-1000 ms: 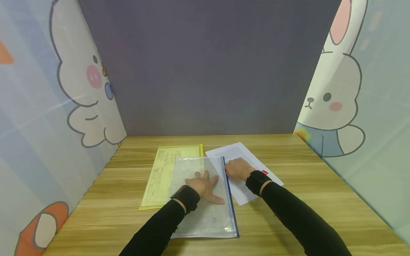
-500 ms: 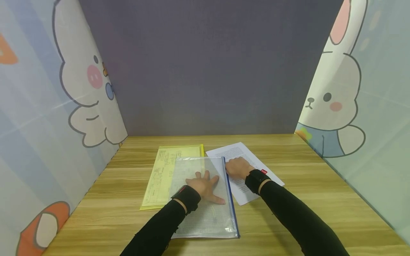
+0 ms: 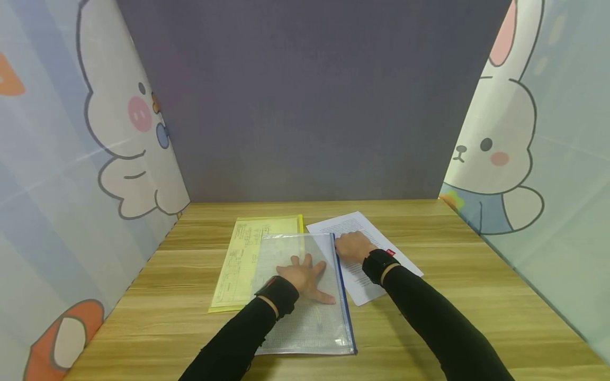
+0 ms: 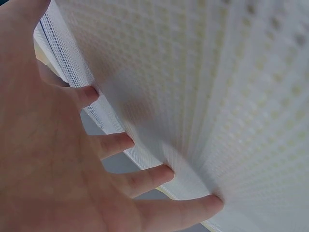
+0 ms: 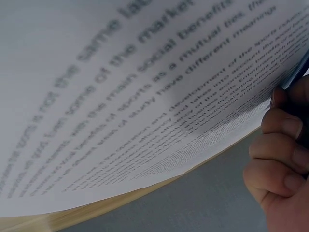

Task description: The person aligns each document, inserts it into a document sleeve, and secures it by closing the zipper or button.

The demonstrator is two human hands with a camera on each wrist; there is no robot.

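Grip, left to right: left hand (image 3: 302,278) spread, fingers apart and holding nothing, pressed palm-down on the pouch; right hand (image 3: 352,247) with fingers curled together, apparently pinching the blue zip strip (image 3: 349,323) near its far end. Whether a slider sits between those fingertips is hidden.

Item, far left: yellow document folder (image 3: 233,264), lying flat, printed or drawn matter showing on its face, right-hand portion covered by the pouch.

Item, centre: clear mesh pouch (image 3: 305,333), flat on the wood-grain table (image 3: 486,280), overlapping the folder on one side and a corner of the sheet on the other. Yellow and white show through it. Position relative to grip: directly beneath the left palm, its zipped edge running along the right hand's fingers. Left wrist view has the fingertips touching the mesh. Judged purpose: the spread hand appears to hold the pouch steady against any pull from the pinching hand, the fingers fanned to cover more of the limp material.

Item, right: white printed sheet (image 3: 358,280), dense text, set askew, partly under the pouch and right hand; small red mark (image 3: 390,252) beside the right wristband (image 3: 378,264).
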